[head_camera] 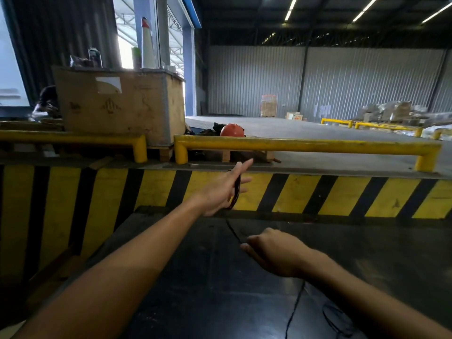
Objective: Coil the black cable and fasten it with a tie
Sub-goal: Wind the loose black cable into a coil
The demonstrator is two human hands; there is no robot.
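From your head camera, the wooden crate (pixel 117 104) at ten o'clock carries bottles and a cone on its lid; its inside is hidden. Your left hand (pixel 220 189) stretches forward, fingers (pixel 244 165) spread wide, with loops of the black cable (pixel 236 192) lying across its palm. Your right hand (pixel 274 253), at five o'clock, curls loosely around the cable's trailing run over the dark surface (pixel 195 277).
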